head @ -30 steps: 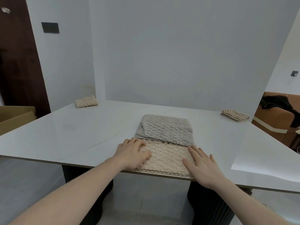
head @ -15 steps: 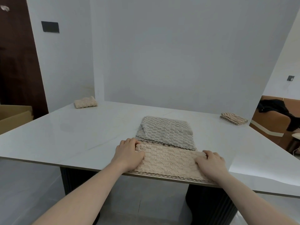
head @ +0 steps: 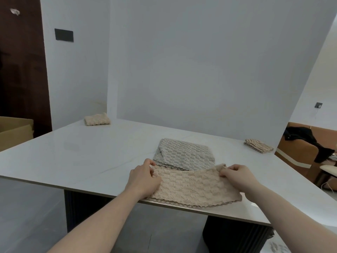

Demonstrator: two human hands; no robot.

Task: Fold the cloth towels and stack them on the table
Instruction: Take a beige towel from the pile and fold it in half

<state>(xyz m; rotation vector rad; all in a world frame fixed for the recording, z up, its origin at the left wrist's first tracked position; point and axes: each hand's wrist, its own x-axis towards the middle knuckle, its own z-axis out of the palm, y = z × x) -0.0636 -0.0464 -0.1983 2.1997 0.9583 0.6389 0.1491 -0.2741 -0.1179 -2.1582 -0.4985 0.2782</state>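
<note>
Head view: beige towel [head: 193, 187] between hands; left hand [head: 144, 178], right hand [head: 237, 176] pinching far corners.

Towels on surface [head: 73, 161]: four places. One beige towel [head: 193, 187] at near edge. One grey towel [head: 184, 156] just behind it. One beige folded towel [head: 97, 119] at far left corner. One small stack of towels [head: 259, 146] at far right; layer count unclear. Hands: two, left hand [head: 144, 179], right hand [head: 237, 177]. One cardboard box [head: 14, 130]. One black garment [head: 310, 141].
</note>
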